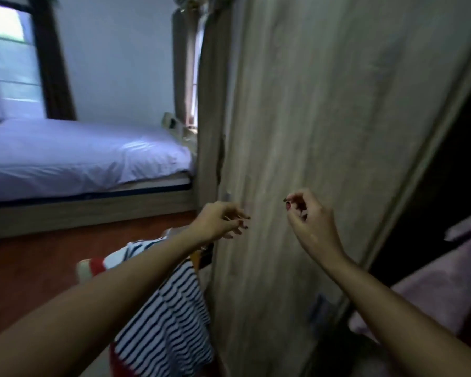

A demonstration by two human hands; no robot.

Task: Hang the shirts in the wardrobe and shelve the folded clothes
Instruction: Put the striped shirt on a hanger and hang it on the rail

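Centre frame: left hand, right hand loosely curled, empty, before wardrobe door; striped shirt lower centre.

Left hand, right hand raised, empty (loosely curled), before wardrobe door; striped shirt below.

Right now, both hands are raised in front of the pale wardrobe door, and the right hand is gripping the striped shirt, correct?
Not quite. In the head view the right hand holds nothing; the striped shirt is lower down, beneath the left forearm. The left hand and the right are indeed both raised in front of the pale wardrobe door.
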